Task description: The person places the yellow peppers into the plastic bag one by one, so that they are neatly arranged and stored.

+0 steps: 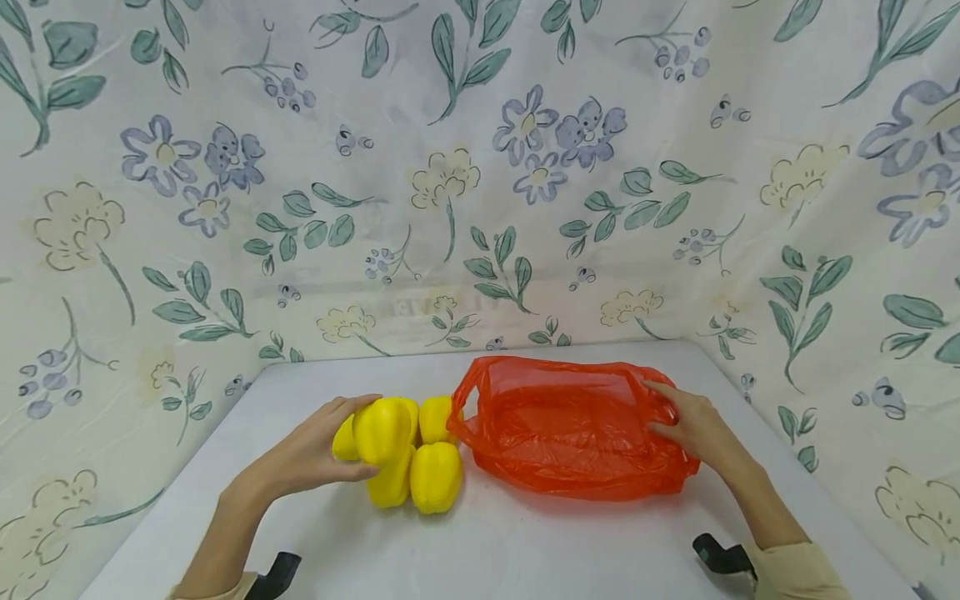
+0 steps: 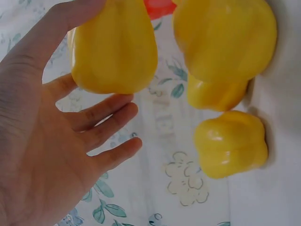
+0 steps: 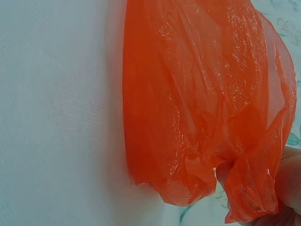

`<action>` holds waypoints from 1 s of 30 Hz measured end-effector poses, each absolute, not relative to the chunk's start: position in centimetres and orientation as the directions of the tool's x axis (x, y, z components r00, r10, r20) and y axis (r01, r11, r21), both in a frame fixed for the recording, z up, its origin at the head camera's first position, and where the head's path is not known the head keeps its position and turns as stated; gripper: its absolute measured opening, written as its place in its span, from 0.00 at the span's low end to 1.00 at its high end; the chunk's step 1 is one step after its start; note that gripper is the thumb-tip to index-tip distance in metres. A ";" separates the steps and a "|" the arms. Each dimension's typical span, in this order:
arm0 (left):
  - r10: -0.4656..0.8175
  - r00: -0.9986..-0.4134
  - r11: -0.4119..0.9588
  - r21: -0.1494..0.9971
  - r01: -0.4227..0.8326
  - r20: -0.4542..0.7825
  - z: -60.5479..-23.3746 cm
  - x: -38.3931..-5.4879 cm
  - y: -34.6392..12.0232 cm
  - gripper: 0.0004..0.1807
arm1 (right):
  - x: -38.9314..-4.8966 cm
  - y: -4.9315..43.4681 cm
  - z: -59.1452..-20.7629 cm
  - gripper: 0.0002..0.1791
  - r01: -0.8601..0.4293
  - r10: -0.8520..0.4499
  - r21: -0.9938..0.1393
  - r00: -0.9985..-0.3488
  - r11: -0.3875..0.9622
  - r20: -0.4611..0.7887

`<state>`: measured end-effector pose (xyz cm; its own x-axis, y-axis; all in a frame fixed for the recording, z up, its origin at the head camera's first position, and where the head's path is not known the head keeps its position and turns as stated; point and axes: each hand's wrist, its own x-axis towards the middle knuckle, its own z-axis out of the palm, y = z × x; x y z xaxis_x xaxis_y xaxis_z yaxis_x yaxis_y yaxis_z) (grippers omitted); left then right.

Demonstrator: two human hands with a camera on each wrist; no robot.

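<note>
A pale floral cloth hangs behind and beside a white tabletop. In the head view, the person's left grip holds one yellow pepper, thumb on the near side and fingers over the far side, a span that seems chosen to suit so rounded and slick a body. The other yellow peppers are clustered around and behind it, overlapping too much for a sure count; standing so close together, they likely all lie within one hand's reach. Just right of them the red bag lies on its side on the tabletop, handle loops toward the peppers, while the right grip holds its opposite end, presumably because such light film would slide or crumple if left loose.

The left wrist view shows the held pepper raised clear of the tabletop, caught near the thumb with the lower fingers spread away from it, so the hold looks light rather than squeezing. Its skin is smooth, glossy and bright yellow, with soft lobes and shallow grooves.

In the right wrist view, the film is gathered into a pinched tuft, which probably gives a firmer hold than one flat layer. The plastic looks thin, shiny, translucent and finely creased.
</note>
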<state>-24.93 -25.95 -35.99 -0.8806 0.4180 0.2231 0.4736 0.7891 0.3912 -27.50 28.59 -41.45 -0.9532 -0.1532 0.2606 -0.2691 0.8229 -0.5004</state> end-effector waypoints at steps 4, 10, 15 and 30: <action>0.449 -0.867 0.763 0.414 0.497 0.215 -35.5 -25.5 -24.5 0.50 | -27.6 28.6 -41.4 0.39 -0.268 -0.154 -0.504 -0.954 0.821 0.257; 0.507 -0.843 0.722 0.446 0.529 0.178 -34.9 -26.2 -21.9 0.49 | -27.5 28.5 -41.5 0.39 -0.274 -0.157 -0.510 -0.952 0.815 0.261; 0.525 -0.838 0.716 0.456 0.529 0.148 -34.3 -26.8 -19.7 0.48 | -27.4 28.4 -41.5 0.39 -0.262 -0.146 -0.516 -0.956 0.816 0.253; 0.635 -0.769 0.676 0.427 0.601 0.077 -33.9 -29.6 -13.3 0.50 | -27.5 28.3 -41.6 0.40 -0.247 -0.133 -0.504 -0.959 0.827 0.250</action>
